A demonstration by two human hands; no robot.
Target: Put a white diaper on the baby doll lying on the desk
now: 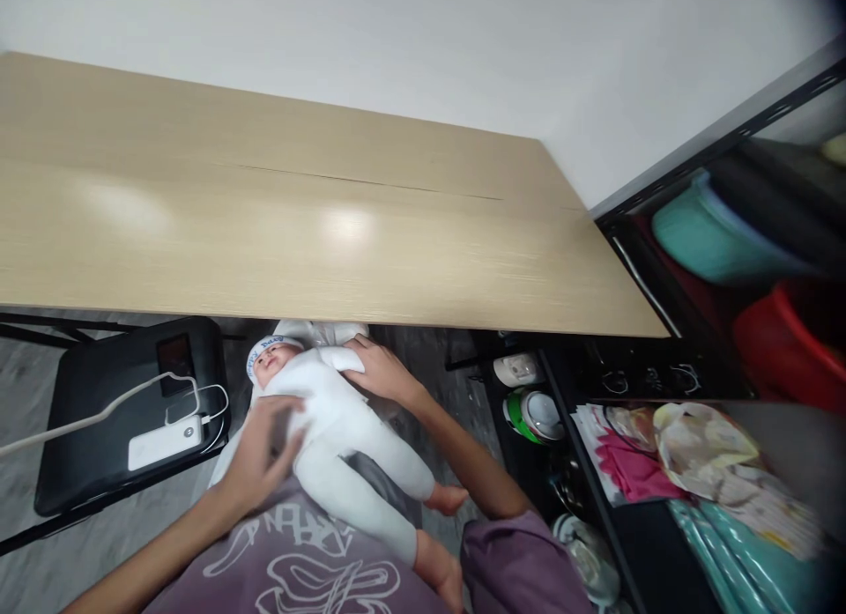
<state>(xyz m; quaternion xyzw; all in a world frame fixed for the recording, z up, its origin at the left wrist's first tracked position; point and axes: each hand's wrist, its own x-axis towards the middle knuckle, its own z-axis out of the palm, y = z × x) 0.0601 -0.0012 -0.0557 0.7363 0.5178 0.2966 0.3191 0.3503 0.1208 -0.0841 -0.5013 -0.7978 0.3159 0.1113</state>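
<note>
A baby doll [330,411] in a white suit and a white cap with blue lettering lies tilted across my lap, its head towards the table and its bare feet at the lower right. Beside its body is my left hand [268,447], slightly blurred, with thumb and fingers apart near the doll's side. My right hand [378,367] closes around the end of the doll's sleeve on the other side. White material [323,332] shows behind the doll's head, partly under the table edge; what it is I cannot make out.
A light wooden table [429,262] stretches across in front of me. At left, a black stool [85,420] bears a white power bank [165,442] with cables. On the right, a black shelf [634,367] holds basins, cloths, plastic packets and a green-and-white container [534,415].
</note>
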